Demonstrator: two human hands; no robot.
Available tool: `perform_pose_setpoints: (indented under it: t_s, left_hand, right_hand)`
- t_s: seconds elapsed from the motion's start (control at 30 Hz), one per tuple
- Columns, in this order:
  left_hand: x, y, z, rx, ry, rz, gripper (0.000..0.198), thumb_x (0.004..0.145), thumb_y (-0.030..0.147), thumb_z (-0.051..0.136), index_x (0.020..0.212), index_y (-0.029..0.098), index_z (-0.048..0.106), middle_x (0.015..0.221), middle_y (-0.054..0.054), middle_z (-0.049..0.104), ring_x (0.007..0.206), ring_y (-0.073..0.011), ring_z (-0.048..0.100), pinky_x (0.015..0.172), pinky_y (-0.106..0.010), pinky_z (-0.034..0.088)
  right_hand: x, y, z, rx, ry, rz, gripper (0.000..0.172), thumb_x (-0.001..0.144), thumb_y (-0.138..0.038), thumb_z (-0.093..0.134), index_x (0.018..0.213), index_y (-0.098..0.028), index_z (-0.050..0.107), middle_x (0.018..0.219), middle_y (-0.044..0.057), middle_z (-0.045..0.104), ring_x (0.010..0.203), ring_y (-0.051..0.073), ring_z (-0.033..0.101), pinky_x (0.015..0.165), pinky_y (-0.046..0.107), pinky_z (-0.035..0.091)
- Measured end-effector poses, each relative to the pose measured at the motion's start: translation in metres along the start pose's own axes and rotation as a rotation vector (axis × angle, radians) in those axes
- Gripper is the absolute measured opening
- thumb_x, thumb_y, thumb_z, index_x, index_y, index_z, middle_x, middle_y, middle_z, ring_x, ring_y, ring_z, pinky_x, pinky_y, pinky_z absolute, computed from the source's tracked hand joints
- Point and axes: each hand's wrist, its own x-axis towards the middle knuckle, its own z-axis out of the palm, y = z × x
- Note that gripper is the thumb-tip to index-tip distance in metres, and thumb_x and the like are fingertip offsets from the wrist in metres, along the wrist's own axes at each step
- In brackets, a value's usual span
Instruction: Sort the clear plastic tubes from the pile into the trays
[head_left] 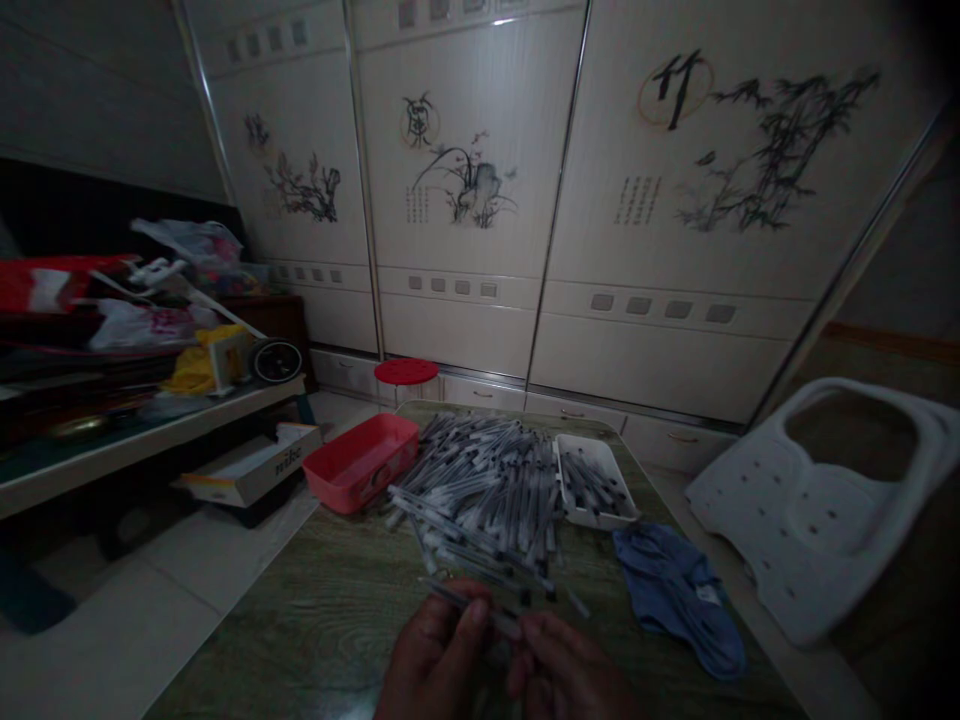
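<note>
Low in the head view, my left hand (442, 645) is closed around a slim pen (448, 593), its thumb pressed on the barrel. The fingers of my right hand (559, 660) pinch the pen's other end, where a pale translucent part shows. Just beyond both hands spreads a big heap of similar clear pens (487, 480) with dark parts, lying on the table. To the heap's left stands a red plastic bin (352, 475). A white tray (634, 512) with several pens in it sits to the right.
A blue cloth (675, 590) lies on the right of the wooden table (300, 610). Beyond the table stand a red stool (406, 372) and sliding wardrobe doors (465, 250). A white plastic chair (810, 500) is at right; a cluttered bench (150, 440) and shoebox (255, 465) are at left.
</note>
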Motion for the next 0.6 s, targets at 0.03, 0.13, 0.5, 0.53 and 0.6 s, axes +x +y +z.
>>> perform_pose_setpoints:
  t_s: [0.03, 0.13, 0.5, 0.53, 0.6]
  left_hand:
    - [-0.001, 0.001, 0.001, 0.011, -0.021, 0.016, 0.04, 0.075, 0.051, 0.088, 0.093, 0.018, 0.074, 0.077, -0.006, 0.075, 0.074, -0.0207, 0.066, 0.074, -0.032, 0.05]
    - [-0.002, 0.005, 0.0, 0.004, -0.021, 0.035, 0.039, 0.075, 0.049, 0.088, 0.094, 0.018, 0.075, 0.08, -0.007, 0.076, 0.075, -0.0216, 0.067, 0.075, -0.033, 0.051]
    - [0.013, -0.007, -0.014, -0.218, 0.021, -0.132, 0.038, 0.069, 0.039, 0.095, 0.091, 0.017, 0.074, 0.082, -0.008, 0.08, 0.064, -0.0157, 0.068, 0.067, -0.027, 0.052]
    - [0.014, -0.008, -0.015, -0.224, 0.036, -0.134, 0.037, 0.07, 0.039, 0.095, 0.091, 0.017, 0.074, 0.082, -0.008, 0.08, 0.064, -0.015, 0.068, 0.066, -0.026, 0.052]
    - [0.015, -0.006, -0.017, -0.218, 0.081, -0.123, 0.038, 0.07, 0.039, 0.095, 0.092, 0.017, 0.073, 0.082, -0.007, 0.08, 0.065, -0.0153, 0.069, 0.065, -0.025, 0.053]
  right_hand:
    - [0.0, 0.0, 0.0, -0.012, -0.007, -0.002, 0.064, 0.069, -0.075, 0.083, 0.081, -0.015, 0.065, 0.06, -0.001, 0.07, 0.036, 0.002, 0.048, 0.038, 0.014, 0.024]
    - [-0.002, 0.0, -0.003, -0.03, -0.002, -0.015, 0.064, 0.067, -0.074, 0.085, 0.08, -0.016, 0.063, 0.058, -0.003, 0.067, 0.035, 0.001, 0.042, 0.037, 0.015, 0.02]
    - [-0.003, 0.002, -0.013, -0.175, -0.003, -0.028, 0.061, 0.074, -0.076, 0.076, 0.08, -0.019, 0.057, 0.054, -0.005, 0.061, 0.039, 0.002, 0.035, 0.041, 0.016, 0.017]
    - [-0.003, 0.002, -0.014, -0.192, 0.007, -0.032, 0.059, 0.076, -0.075, 0.075, 0.08, -0.019, 0.057, 0.054, -0.005, 0.06, 0.039, 0.002, 0.035, 0.041, 0.015, 0.018]
    - [-0.003, -0.002, -0.019, -0.251, 0.032, -0.042, 0.053, 0.079, -0.07, 0.073, 0.081, -0.02, 0.057, 0.052, -0.006, 0.058, 0.038, 0.003, 0.033, 0.042, 0.016, 0.019]
